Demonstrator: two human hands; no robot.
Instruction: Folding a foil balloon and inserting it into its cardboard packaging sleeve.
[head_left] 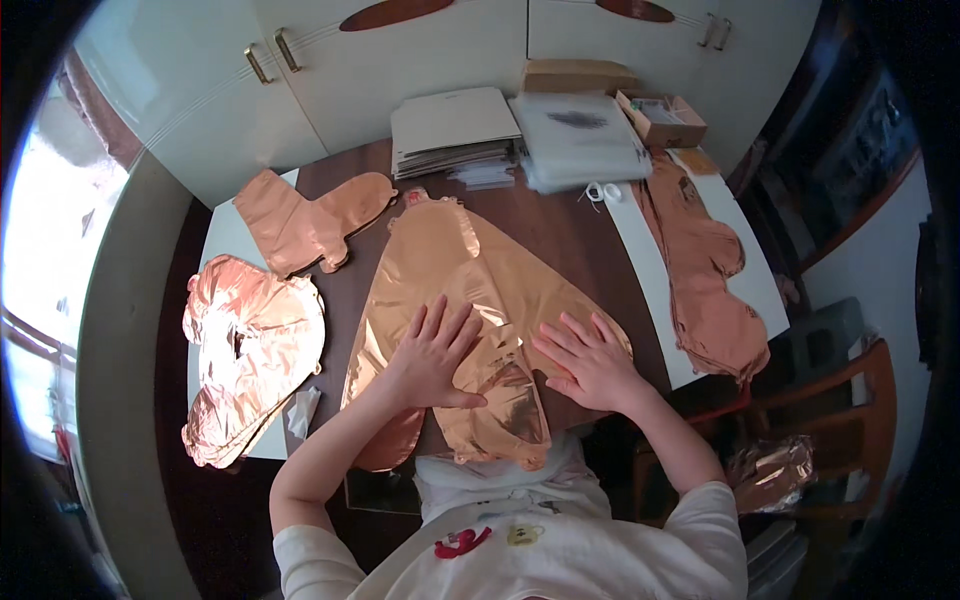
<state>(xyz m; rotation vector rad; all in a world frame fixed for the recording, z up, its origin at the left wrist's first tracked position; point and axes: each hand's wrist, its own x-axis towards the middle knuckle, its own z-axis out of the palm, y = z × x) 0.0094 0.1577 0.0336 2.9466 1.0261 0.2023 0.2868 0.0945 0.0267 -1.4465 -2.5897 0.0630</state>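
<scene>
Left hand (432, 350) and right hand (590, 365): fingers spread, palms down, pinching nothing. Copper foil piece (430, 250) lies flat beneath both. Uneven palm pressure could crease or skid it; its near flap (490, 425), below and between the hands, seems to overhang the edge of the table (580, 235) (lap (510, 485) contact might drag it). Open room: bare table beyond right fingertips; left of the left hand, foil pile (290, 330) crowds things.
</scene>
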